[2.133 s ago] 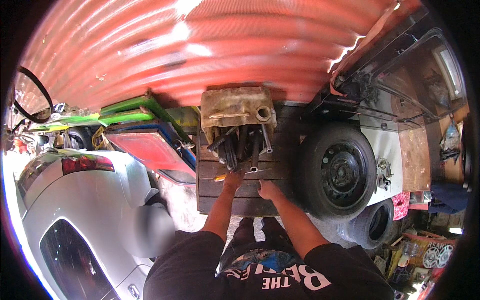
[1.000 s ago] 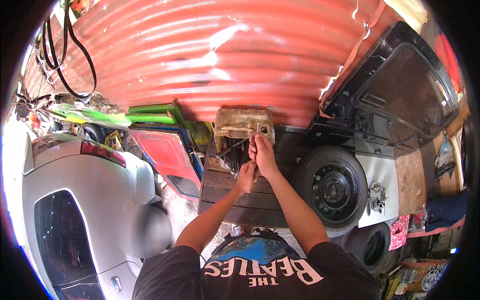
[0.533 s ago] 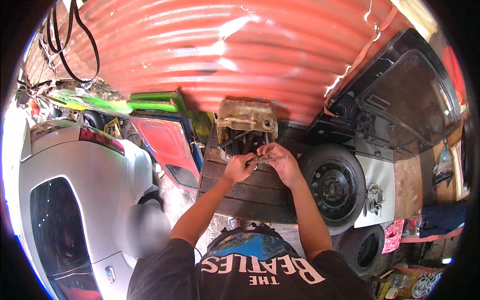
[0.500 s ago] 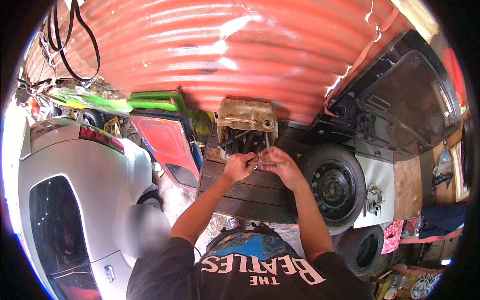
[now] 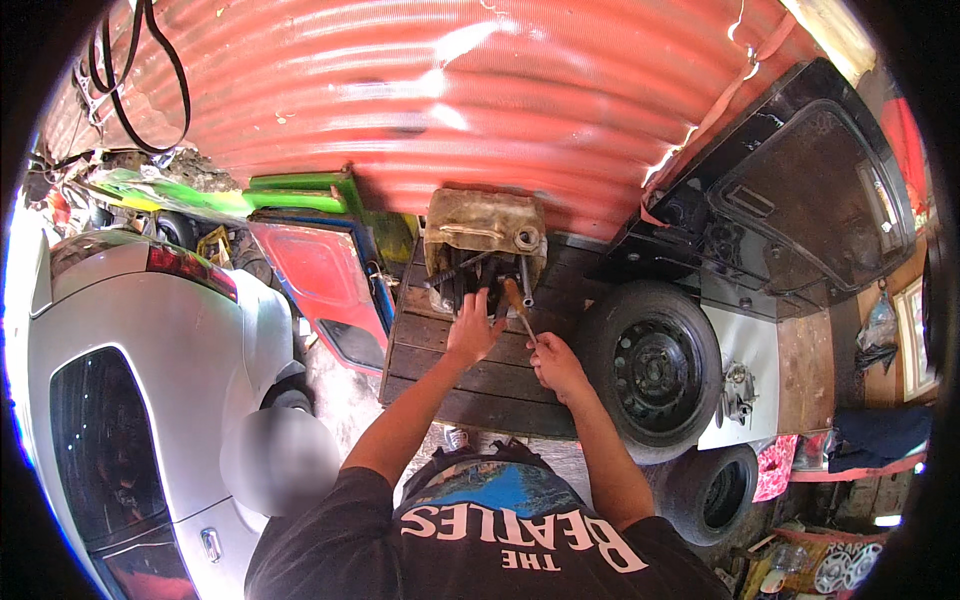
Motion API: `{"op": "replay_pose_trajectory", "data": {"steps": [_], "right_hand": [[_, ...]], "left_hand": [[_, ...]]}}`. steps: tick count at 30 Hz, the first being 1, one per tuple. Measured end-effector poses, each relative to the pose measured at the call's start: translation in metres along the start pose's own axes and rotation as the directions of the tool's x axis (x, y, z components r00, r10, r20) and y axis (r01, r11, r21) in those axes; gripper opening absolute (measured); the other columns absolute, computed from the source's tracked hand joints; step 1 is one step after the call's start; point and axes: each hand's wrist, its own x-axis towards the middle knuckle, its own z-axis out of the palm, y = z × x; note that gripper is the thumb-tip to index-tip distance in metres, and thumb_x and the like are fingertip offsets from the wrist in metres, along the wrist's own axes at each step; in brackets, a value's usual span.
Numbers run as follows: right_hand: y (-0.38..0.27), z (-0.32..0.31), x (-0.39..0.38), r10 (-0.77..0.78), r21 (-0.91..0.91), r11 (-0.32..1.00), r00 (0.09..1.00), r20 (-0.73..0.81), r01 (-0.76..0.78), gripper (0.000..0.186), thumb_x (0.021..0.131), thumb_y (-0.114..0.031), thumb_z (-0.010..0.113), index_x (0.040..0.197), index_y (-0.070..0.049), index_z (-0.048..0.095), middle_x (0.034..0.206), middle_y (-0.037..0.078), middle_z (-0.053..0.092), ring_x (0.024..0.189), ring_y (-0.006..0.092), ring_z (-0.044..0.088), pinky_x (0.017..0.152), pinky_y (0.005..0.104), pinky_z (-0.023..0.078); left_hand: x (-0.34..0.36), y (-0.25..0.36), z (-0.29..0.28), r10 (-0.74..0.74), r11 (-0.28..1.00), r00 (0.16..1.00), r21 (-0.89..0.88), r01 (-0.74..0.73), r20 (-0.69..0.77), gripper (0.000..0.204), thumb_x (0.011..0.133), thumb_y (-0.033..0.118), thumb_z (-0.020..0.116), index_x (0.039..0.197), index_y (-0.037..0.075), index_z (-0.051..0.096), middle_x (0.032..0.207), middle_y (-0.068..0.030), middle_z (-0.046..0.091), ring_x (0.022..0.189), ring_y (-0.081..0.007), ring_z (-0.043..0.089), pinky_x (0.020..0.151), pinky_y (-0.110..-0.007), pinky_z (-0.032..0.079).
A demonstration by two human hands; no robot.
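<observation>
My right hand (image 5: pixel 556 364) is closed on the thin metal shaft of a screwdriver (image 5: pixel 513 294), whose orange-brown handle points away from me toward a container. That container looks like a dirty, tan cut-open jerrycan (image 5: pixel 475 222) with a moulded handle and a round opening. Several dark, long tools (image 5: pixel 478 268) lie in its open side; a shiny metal tube (image 5: pixel 526 285) sticks out at the right. My left hand (image 5: pixel 474 332) reaches to the container's near side with fingers spread, holding nothing I can see. Both hands are above a dark wooden plank table (image 5: pixel 450 385).
A tyre on a black steel wheel (image 5: pixel 655 370) stands right of the table, with another tyre (image 5: pixel 718 495) nearer me. Red corrugated sheet (image 5: pixel 400 110) forms the back wall. Car doors (image 5: pixel 318 275) lean at the left, beside a silver car (image 5: pixel 180 310). A black tailgate (image 5: pixel 780 190) leans at right.
My hands have parted from close together. My right hand has come nearer to me, and the screwdriver now shows clearly in it. My left hand has opened its fingers.
</observation>
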Motion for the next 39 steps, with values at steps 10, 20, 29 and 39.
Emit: {"op": "replay_pose_trajectory", "data": {"steps": [10,20,29,39], "right_hand": [[0.005,-0.008,0.002,-0.093,-0.195,0.979,0.987,-0.131,0.066,0.021,0.096,-0.016,0.046,0.103,0.000,0.058,0.084,0.012,0.063,0.078,0.0223,0.063,0.071,0.0358,0.048],[-0.053,-0.009,0.063,-0.179,-0.630,0.774,0.977,-0.116,0.067,0.037,0.089,-0.022,0.053,0.108,0.009,0.054,0.104,0.031,0.064,0.100,0.0434,0.064,0.086,0.0471,0.051],[-0.063,0.015,0.145,-0.111,-0.793,0.609,0.987,-0.113,-0.022,0.038,0.087,-0.020,0.054,0.110,0.011,0.056,0.109,0.031,0.064,0.104,0.0415,0.064,0.087,0.0457,0.054],[-0.079,0.036,0.160,-0.099,-0.803,0.589,0.978,-0.182,-0.089,0.028,0.092,-0.016,0.053,0.111,0.002,0.062,0.113,0.023,0.065,0.104,0.0360,0.065,0.084,0.0455,0.055]], "left_hand": [[0.023,0.021,0.062,-0.032,0.983,0.991,-0.174,0.055,0.133,0.046,0.100,0.030,0.041,0.127,-0.007,0.037,0.103,-0.0333,0.062,0.096,-0.0489,0.061,0.083,-0.056,0.049],[0.023,0.018,0.064,-0.009,0.961,0.957,-0.263,0.088,0.289,0.063,0.101,0.028,0.043,0.147,-0.006,0.016,0.127,-0.0325,0.052,0.119,-0.0430,0.052,0.098,-0.048,0.043],[0.028,0.016,0.067,0.017,0.952,0.965,-0.298,0.063,0.260,0.034,0.098,0.020,0.046,0.117,-0.008,0.047,0.116,-0.0304,0.058,0.111,-0.0449,0.055,0.094,-0.050,0.045],[0.028,0.004,0.082,0.021,0.940,0.976,-0.337,0.056,0.219,0.044,0.097,0.021,0.046,0.133,-0.005,0.039,0.125,-0.0294,0.055,0.118,-0.0461,0.051,0.097,-0.050,0.043]]}}
